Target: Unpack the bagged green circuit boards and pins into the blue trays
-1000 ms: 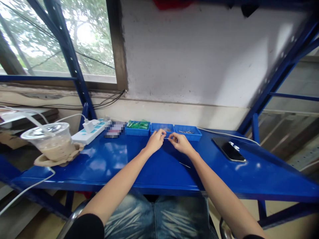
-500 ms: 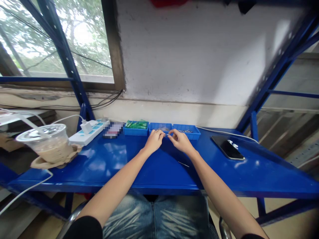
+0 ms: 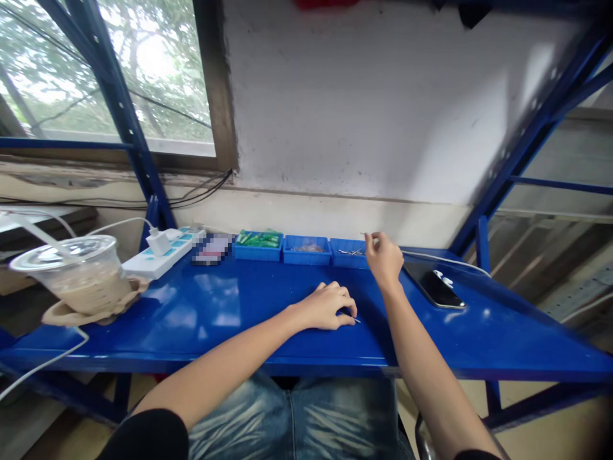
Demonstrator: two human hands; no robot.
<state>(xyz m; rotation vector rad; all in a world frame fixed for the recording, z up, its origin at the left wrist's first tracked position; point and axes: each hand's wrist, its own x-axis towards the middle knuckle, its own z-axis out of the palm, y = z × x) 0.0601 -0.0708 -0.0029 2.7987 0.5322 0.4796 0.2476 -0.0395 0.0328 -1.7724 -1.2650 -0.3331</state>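
My left hand [image 3: 332,308] is low over the blue table, thumb and forefinger pinched on a thin metal rod [image 3: 357,321] whose end shows at the fingertips. My right hand [image 3: 384,257] is raised beside the right-hand blue bin [image 3: 348,260], fingers closed. A thin sliver [image 3: 363,234] pokes out from its fingertips, too small to identify. Several slim metal pieces [image 3: 353,252] lie in that bin, partly behind the right hand. The middle blue bin [image 3: 307,257] contains small brownish pieces under what looks like clear plastic.
The left blue bin [image 3: 257,254] holds green packets [image 3: 260,239]. A phone [image 3: 435,285] with white earbuds [image 3: 443,278] lies to the right. On the left are a power strip [image 3: 163,254], a blurred-out flat item [image 3: 212,249] and an iced drink cup [image 3: 79,275] in a cardboard holder.
My hands have parted from where they met before the middle bin. The left came down and right onto the rod on the table; the right moved right and up beside the right bin.
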